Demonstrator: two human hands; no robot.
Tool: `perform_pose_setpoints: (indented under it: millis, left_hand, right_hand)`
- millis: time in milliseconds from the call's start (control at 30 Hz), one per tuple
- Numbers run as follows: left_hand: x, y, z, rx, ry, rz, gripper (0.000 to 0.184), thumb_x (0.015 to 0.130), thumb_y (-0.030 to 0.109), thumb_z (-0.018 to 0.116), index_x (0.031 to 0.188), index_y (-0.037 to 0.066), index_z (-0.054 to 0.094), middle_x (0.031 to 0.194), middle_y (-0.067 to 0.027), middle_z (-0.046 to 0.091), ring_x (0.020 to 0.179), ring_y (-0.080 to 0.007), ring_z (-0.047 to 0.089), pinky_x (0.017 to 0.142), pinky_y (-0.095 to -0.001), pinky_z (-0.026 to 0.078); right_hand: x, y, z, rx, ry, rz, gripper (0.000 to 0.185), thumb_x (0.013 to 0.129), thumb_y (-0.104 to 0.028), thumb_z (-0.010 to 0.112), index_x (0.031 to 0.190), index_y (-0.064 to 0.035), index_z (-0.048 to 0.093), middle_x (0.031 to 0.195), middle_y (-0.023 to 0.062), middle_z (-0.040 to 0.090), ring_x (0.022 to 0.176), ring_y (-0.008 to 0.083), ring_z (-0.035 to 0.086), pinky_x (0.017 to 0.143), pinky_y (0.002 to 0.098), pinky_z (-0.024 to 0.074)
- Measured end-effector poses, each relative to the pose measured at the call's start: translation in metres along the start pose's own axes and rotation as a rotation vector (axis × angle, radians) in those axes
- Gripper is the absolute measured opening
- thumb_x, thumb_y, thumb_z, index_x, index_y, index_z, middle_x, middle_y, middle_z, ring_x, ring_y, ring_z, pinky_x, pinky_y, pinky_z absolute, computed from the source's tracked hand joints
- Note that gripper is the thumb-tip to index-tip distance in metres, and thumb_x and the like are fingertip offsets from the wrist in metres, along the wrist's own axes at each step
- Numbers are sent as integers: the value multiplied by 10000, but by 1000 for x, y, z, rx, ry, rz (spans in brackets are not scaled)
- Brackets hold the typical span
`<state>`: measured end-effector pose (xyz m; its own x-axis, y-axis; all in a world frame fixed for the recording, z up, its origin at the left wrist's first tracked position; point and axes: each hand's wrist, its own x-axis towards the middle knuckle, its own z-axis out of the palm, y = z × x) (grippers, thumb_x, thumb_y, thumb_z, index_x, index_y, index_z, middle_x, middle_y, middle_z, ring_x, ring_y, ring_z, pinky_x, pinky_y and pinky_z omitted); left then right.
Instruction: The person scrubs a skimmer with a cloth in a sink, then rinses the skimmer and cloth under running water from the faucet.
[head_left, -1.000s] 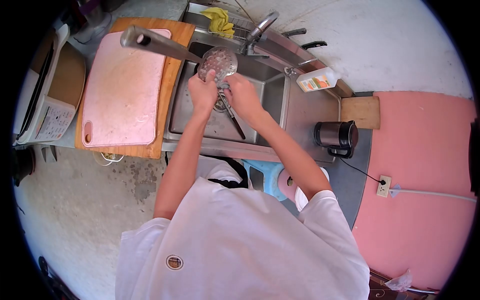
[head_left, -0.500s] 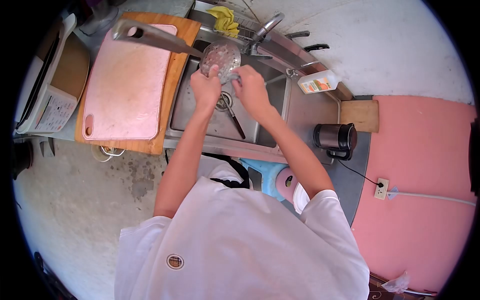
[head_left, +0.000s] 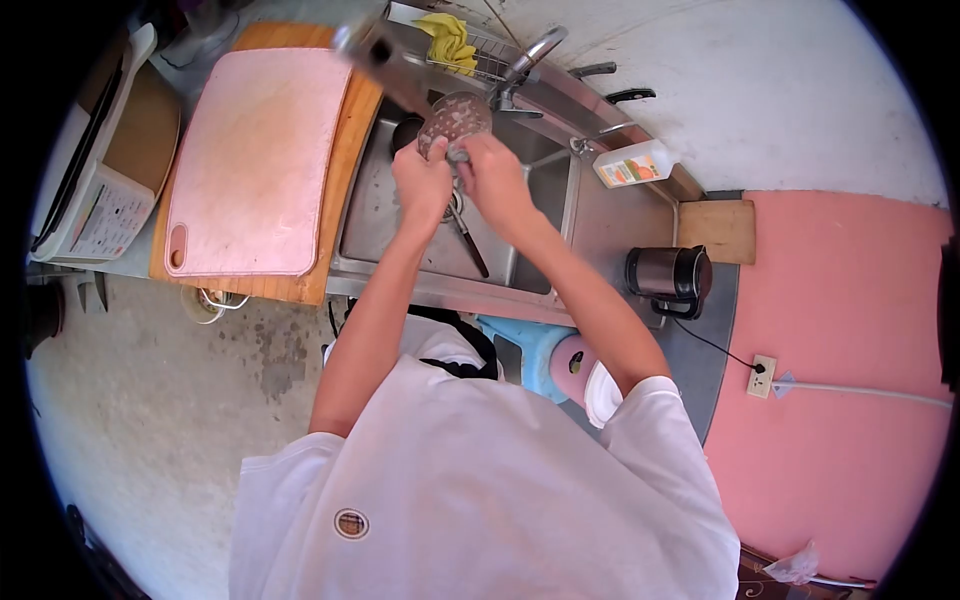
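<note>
My left hand [head_left: 422, 185] grips a metal skimmer [head_left: 460, 115] by its perforated bowl, over the sink. Whitish suds cover the bowl, and the long handle slants up and left, blurred by motion. My right hand [head_left: 493, 180] is closed on a small greyish scrubber [head_left: 458, 152] and presses it against the bowl's near edge. Below both hands, a utensil with a dark handle [head_left: 473, 252] lies in the sink basin [head_left: 400, 240], its far end partly covering the drain. Something dark and round shows behind the left hand, too hidden to name.
Left of the sink, a pink cutting board [head_left: 255, 160] lies on a wooden board [head_left: 335, 200]. The faucet [head_left: 535, 55] and a yellow cloth [head_left: 448, 42] are at the back. A white bottle [head_left: 635, 163] and an electric kettle [head_left: 670, 275] stand on the right.
The skimmer has shifted right and slightly down, and its handle has swung to the right. Both hands moved with it, the left one to the right and closer to the right one.
</note>
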<state>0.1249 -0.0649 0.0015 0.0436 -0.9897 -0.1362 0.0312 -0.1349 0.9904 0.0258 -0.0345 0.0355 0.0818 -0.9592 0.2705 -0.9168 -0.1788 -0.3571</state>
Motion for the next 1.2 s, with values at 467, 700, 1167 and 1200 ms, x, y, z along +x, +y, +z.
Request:
perform_pose_setpoints:
  millis: [467, 700, 1167, 1200]
  left_hand:
    - [0, -6, -6, 88, 45, 83, 174, 856, 95, 576, 846, -67, 635, 660, -216, 610, 610, -314, 614, 620, -389, 452]
    - [1, -11, -4, 10, -28, -27, 164, 853, 90, 575, 844, -63, 632, 670, -229, 613, 605, -339, 603, 620, -408, 447]
    - [4, -13, -7, 119, -48, -37, 162, 849, 93, 578, 877, -54, 642, 747, -257, 622, 777, -414, 619, 674, -417, 461]
    - [2, -17, -4, 76, -45, -49, 163, 848, 96, 580, 879, -50, 644, 756, -258, 623, 776, -415, 619, 673, -420, 461]
  right_hand:
    - [-5, 3, 7, -19, -37, 35, 162, 729, -16, 617, 882, 18, 572, 921, 222, 581, 870, 396, 579, 757, 454, 476]
    - [3, 10, 5, -71, 13, 36, 207, 729, -30, 641, 927, 14, 599, 921, 212, 593, 866, 389, 590, 762, 449, 485]
    - [-7, 15, 16, -73, -30, 37, 195, 718, -25, 652, 898, 15, 590, 904, 205, 598, 852, 388, 593, 741, 452, 486]
    - [-4, 16, 13, -71, -32, 44, 195, 718, -25, 652, 898, 15, 590, 904, 205, 598, 852, 388, 593, 741, 452, 486]
